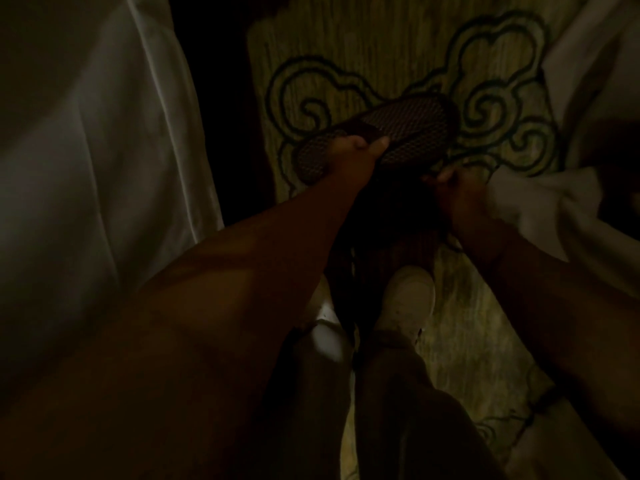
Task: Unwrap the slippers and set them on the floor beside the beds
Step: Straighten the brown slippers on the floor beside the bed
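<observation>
My left hand [349,150] pinches the thin, dark, dotted-sole slippers [377,136] mid-length; they seem light and floppy. My right hand [457,195] clutches crumpled white wrapping [540,202].

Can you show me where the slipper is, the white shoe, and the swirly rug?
slipper [408,128]: head view, on its dotted sole, facing up.
white shoe [410,299]: head view, on the toe of the person's shoe.
swirly rug [363,53]: head view, on a bare patch above the slipper.
</observation>
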The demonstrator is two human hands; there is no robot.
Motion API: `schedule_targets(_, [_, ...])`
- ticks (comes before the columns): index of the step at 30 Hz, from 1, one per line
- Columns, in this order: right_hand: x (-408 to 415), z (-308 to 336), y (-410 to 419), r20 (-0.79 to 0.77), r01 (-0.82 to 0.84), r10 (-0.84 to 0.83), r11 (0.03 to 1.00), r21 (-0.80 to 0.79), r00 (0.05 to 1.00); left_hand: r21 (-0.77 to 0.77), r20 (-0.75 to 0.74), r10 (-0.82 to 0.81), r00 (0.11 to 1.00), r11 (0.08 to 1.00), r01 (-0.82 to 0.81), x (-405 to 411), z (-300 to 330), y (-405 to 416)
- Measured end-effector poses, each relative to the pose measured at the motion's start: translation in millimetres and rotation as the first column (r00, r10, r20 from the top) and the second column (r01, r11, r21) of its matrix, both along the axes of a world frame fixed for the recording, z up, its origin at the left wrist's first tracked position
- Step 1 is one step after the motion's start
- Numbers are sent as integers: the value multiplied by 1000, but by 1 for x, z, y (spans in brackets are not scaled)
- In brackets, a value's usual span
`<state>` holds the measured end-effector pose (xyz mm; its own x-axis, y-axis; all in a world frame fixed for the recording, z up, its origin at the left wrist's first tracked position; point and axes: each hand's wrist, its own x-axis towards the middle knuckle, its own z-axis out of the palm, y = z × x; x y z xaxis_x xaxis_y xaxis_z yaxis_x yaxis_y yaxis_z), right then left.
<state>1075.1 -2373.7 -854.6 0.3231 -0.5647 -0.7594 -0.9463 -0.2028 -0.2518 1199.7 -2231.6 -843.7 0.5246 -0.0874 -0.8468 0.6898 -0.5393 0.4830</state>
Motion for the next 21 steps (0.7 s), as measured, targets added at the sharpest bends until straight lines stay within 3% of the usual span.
schedule_targets(4, [5,0,10,64,189,-187,981,-39,980,113,217,-325,920,945,307,32,4,-21])
schedule_targets(8, [6,-9,28,52,134,-133,991,-7,990,156,230,-463,856,886,437,52,-10,-12])
schedule_targets(15, [6,-19,25,26,69,-70,996,49,997,198,188,-510,839,857,476,35,-25,15])
schedule_targets(19, [10,-13,23,-6,71,-71,996,56,997,384,295,-559,775,812,440,27,-12,19])
schedule_targets(21, [15,-6,26,-40,7,-8,999,-36,999,418,228,-498,837,826,378,15,-6,28])
